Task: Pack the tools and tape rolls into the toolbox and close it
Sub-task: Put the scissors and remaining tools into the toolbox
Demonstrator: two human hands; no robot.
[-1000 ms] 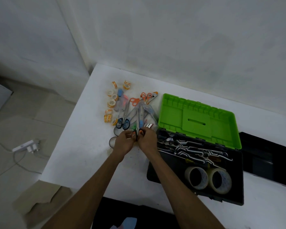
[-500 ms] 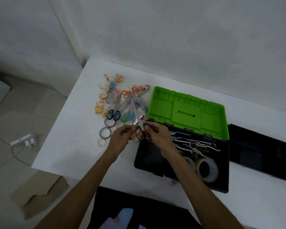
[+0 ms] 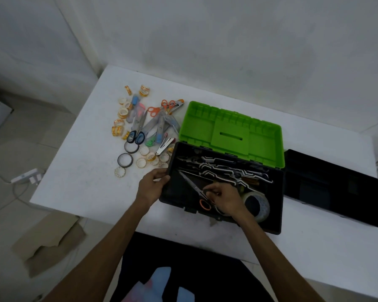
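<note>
Toolbox: a black plastic toolbox [image 3: 275, 205] stands open on the white table [image 3: 79, 184], its bright green lid [image 3: 231, 129] folded back behind it.
Left hand: the left hand [image 3: 151, 186] grips the box's left rim, fingers curled over the edge.
Right hand: the right hand [image 3: 225, 199] is inside the box, fingers curled on the handles of orange-handled steel scissors [image 3: 194, 190]; how firmly it holds them is hard to tell, as the view there is dark.
Scissors: blades point up-left, lying along the box floor.
Inside the box: black-and-white handled pliers and wrenches [image 3: 225, 171] at the back; a large clear packing tape roll [image 3: 256, 204] just right of the right hand.
On the table: a heap of scissors [image 3: 148, 125] and small tape rolls [image 3: 120, 129] left of the box.
</note>
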